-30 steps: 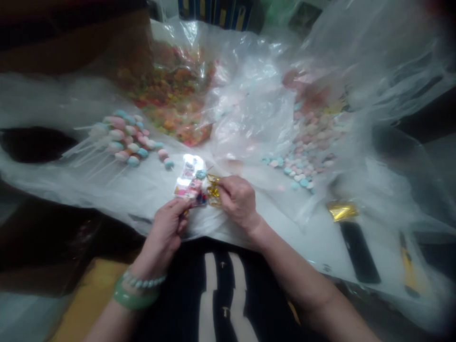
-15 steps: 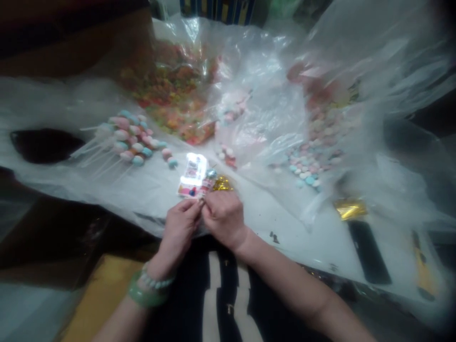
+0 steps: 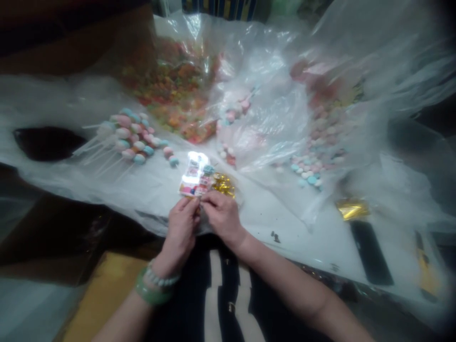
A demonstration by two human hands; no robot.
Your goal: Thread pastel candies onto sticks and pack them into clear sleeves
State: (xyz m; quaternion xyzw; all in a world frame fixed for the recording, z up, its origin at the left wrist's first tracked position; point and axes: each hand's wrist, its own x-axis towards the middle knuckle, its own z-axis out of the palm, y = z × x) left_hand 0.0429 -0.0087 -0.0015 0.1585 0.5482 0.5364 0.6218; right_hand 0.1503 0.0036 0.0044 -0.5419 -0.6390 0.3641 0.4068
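My left hand (image 3: 182,221), with a beaded bracelet and a green bangle at the wrist, is pinched closed at the lower edge of a shiny printed packet (image 3: 192,178). Close beside it, my right hand (image 3: 224,213) has its thumb and fingers pressed together at the same spot. What lies between the fingertips is too small to make out. Gold foil ties (image 3: 224,184) lie just beyond my right hand, against the packet. To the left, sticks of pink, white and blue marshmallow candy (image 3: 133,137) lie in a pile.
Colourful gummies (image 3: 178,95) fill a clear bag at the back. More marshmallows (image 3: 309,168) spill from plastic on the right. A gold foil piece (image 3: 352,209), a black phone-like slab (image 3: 371,251) and a yellow cutter (image 3: 426,270) lie at the right. A dark bowl-like object (image 3: 48,143) is far left.
My right hand has loosened from a tighter fist into a pinch, with its fingers more extended. More of the gold foil shows. The whole view has shifted slightly.
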